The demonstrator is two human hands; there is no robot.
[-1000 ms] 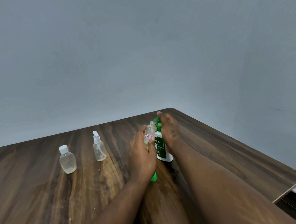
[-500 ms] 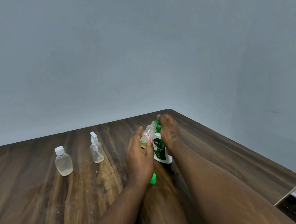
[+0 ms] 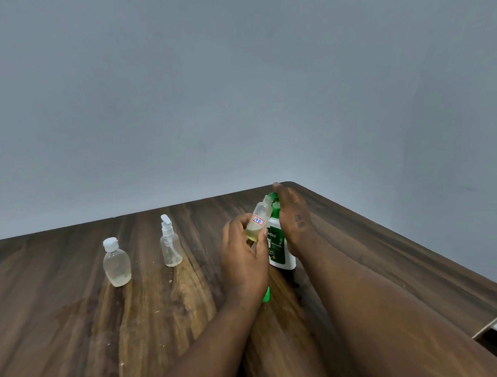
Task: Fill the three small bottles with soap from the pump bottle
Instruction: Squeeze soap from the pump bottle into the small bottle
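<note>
The right hand (image 3: 292, 220) is lying over the green pump head of the pump bottle (image 3: 279, 245), fingers straight and together, palm against the bottle's side. A second ago its fingers were curled down onto the pump top; now they are reaching higher and flatter, which reads as the pump rising between presses. So the dispensing is probably going stroke by stroke, with more strokes to come.

The left hand (image 3: 243, 256) is clamping the labelled small bottle (image 3: 258, 221) just left of the pump bottle, thumb on one side and fingers on the other. This bottle is tilting with its open neck up against the nozzle. Compared with a second ago it is leaning further toward the nozzle, and yellowish soap is now showing in its lower part (roughly a third, the hand is hiding the bottom). It is clearly the one being filled, and it is far from full.

A green cap (image 3: 266, 295) is lying on the table (image 3: 394, 266) just in front of the pump bottle, partly behind the left wrist.

Well to the left of the pump bottle, the spray-top bottle (image 3: 170, 246) is standing upright and closed, looking nearly empty. Further left, the white-capped bottle (image 3: 116, 263) is standing closed too, with only a thin cloudy layer at its base.
</note>
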